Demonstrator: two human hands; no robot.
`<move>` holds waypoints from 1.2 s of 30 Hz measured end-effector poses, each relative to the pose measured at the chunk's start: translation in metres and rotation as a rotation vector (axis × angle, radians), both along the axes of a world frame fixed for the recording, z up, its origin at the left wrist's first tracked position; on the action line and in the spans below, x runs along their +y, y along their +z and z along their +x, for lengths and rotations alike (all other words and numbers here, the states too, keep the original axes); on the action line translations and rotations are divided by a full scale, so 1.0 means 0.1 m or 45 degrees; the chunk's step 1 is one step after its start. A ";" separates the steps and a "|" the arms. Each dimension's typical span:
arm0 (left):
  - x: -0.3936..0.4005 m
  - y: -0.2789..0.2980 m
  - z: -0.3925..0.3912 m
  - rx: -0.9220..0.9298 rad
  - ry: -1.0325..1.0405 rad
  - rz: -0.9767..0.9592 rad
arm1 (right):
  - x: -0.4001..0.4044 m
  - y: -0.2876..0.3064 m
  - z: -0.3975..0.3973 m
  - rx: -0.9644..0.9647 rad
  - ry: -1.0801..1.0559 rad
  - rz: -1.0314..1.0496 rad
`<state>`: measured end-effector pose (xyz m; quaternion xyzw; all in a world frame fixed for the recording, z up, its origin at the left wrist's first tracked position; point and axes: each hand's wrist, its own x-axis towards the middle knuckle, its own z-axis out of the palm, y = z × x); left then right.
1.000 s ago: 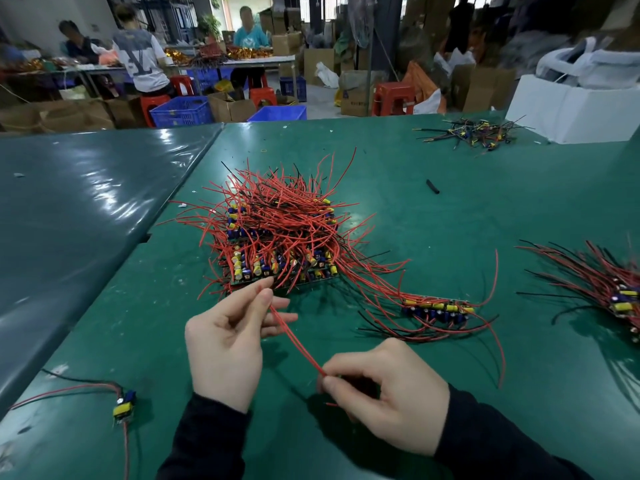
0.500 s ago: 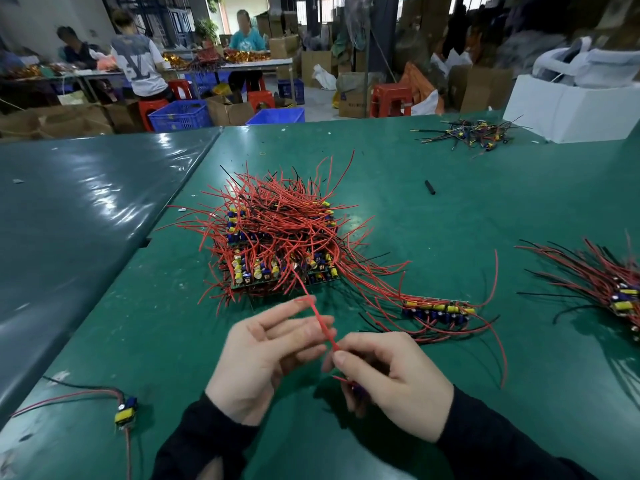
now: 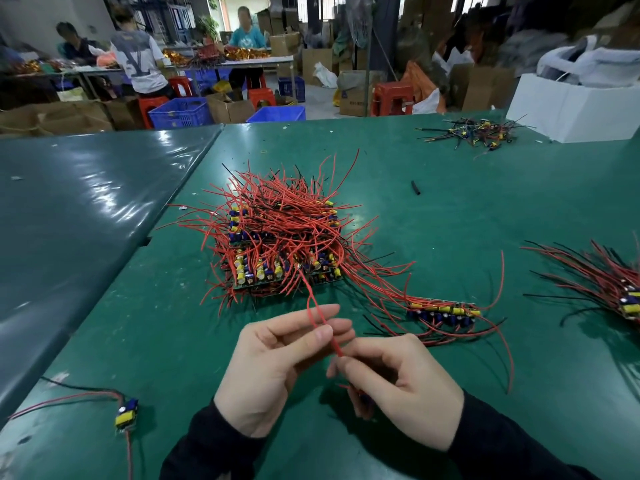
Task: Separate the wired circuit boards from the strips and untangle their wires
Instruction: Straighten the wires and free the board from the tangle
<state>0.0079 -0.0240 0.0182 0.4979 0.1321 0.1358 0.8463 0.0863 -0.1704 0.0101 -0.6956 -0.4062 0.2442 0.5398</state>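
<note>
A tangled pile of board strips [image 3: 280, 244] with red and black wires lies at the table's middle. One red wire [image 3: 313, 308] runs from the pile toward me. My left hand [image 3: 273, 365] pinches this wire between thumb and fingers. My right hand [image 3: 398, 386] is curled round the wire's near end and a small board that is mostly hidden in its palm. A single strip of boards [image 3: 443, 311] with loose wires lies just right of my hands.
One separated board [image 3: 126, 412] with its wires lies near left. Another wired bundle [image 3: 620, 289] sits at the right edge, a small pile [image 3: 474, 131] and a white box [image 3: 575, 105] at the far right. A black tube piece [image 3: 415, 187] lies beyond the pile. People work at far tables.
My left hand has slid along the red wire toward my right hand, and both hands have drawn closer together and shifted a little to the right.
</note>
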 end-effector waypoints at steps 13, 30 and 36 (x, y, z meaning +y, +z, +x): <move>0.10 0.06 -0.04 -0.102 0.140 0.201 | 0.01 0.15 0.01 0.525 0.415 0.010; 0.05 -0.01 0.01 -0.177 0.700 0.601 | 0.01 0.13 -0.04 0.473 0.413 -0.043; 0.06 0.00 0.00 -0.257 0.748 0.707 | 0.01 0.10 -0.05 0.493 0.437 -0.054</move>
